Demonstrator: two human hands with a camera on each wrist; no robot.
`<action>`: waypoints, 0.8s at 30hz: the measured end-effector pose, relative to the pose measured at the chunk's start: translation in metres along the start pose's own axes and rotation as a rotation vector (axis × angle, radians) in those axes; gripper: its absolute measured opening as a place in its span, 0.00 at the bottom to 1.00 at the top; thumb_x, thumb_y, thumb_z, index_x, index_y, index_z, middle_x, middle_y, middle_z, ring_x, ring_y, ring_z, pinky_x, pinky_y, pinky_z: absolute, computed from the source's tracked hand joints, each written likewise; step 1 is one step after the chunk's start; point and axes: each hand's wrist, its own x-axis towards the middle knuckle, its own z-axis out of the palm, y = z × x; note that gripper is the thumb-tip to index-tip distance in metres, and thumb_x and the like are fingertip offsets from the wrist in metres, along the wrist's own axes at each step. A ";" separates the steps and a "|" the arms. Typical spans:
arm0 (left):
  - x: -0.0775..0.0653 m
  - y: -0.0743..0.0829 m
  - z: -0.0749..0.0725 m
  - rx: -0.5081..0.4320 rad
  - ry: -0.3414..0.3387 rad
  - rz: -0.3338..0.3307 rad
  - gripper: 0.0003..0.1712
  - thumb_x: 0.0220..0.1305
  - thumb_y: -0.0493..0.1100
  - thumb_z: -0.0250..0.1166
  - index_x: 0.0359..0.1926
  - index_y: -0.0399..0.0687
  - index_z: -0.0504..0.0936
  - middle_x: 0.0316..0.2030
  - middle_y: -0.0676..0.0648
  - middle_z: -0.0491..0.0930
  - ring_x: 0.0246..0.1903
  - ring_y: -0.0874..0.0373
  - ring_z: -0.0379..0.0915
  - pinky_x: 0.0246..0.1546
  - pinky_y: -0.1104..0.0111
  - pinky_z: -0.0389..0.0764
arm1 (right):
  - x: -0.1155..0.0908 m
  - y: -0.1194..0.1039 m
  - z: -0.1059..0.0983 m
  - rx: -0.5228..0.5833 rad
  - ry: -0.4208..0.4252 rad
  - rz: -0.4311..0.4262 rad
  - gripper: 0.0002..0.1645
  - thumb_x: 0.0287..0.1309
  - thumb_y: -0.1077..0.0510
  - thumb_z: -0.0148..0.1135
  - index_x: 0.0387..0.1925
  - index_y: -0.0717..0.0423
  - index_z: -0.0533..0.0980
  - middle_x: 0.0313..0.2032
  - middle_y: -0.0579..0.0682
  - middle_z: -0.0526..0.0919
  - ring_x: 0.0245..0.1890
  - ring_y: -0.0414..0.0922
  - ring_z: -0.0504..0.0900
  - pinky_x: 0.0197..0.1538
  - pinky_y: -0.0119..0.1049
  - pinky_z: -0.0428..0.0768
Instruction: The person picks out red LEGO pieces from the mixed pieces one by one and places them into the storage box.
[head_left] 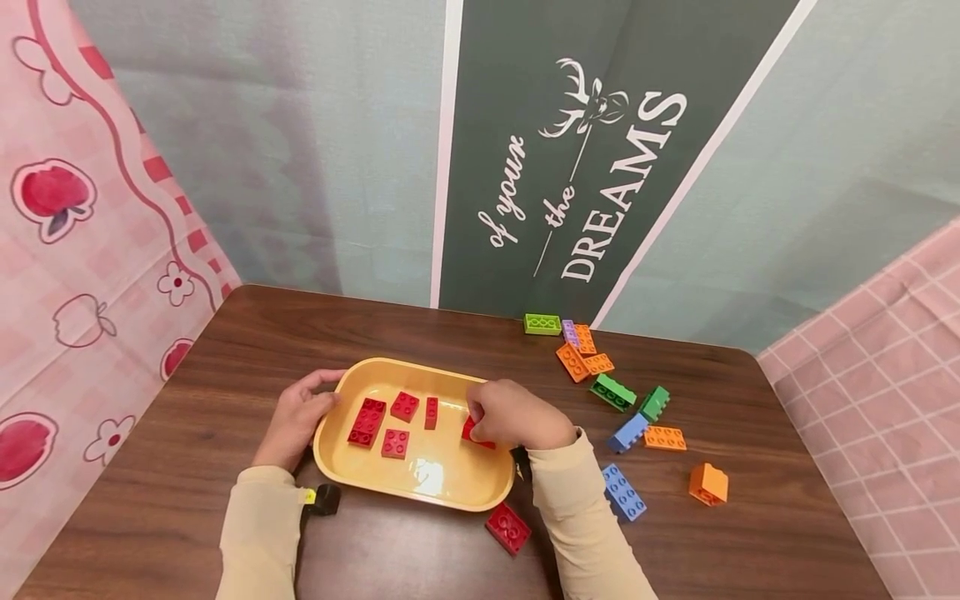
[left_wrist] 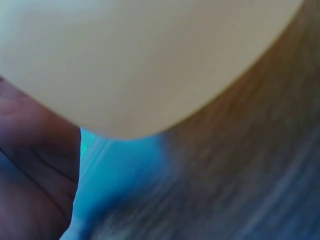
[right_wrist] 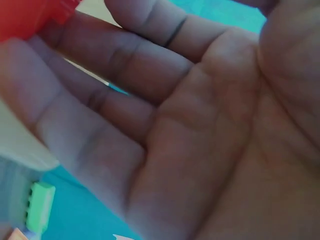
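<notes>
A yellow tray with rounded corners sits on the table. My left hand grips its left end, thumb at the rim; the left wrist view shows the pale tray wall close up beside the palm. Over the tray's right end, my right hand holds a red toy brick, partly hidden by the fingers; the right wrist view has the brick at the fingertips. Inside the tray lie a long red brick, two square red ones and a narrow one.
Another red brick lies outside the tray's front right corner. Right of the tray are blue bricks, green bricks, several orange bricks, a purple one and a lime one. Cloth hangs behind the table.
</notes>
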 end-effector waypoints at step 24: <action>-0.001 0.000 0.001 0.010 0.002 0.011 0.24 0.65 0.36 0.55 0.61 0.34 0.73 0.32 0.38 0.81 0.26 0.55 0.78 0.31 0.67 0.84 | -0.001 -0.005 0.004 -0.095 0.034 -0.012 0.06 0.57 0.59 0.60 0.25 0.51 0.75 0.20 0.46 0.72 0.23 0.43 0.70 0.26 0.34 0.72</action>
